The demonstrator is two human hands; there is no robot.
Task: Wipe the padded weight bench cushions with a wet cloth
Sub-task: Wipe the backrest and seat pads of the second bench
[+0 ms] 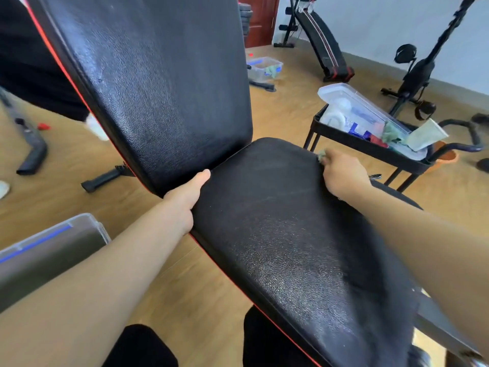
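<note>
Now wiping seat cushion (277,234), far right edge.
Right hand (344,173) pinches bunched cloth (321,155); could slip off the edge. Left hand (185,198) grips rim, thumb by backrest (158,88) gap: pinch risk.

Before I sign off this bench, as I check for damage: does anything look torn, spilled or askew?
Seat cushion and backrest look intact. Only the clear box in the black cart sits tilted.

Around the gym floor (291,109)
Clear box (365,107) in a black cart (370,149); sit-up bench (321,41) at the floor's far edge.
</note>
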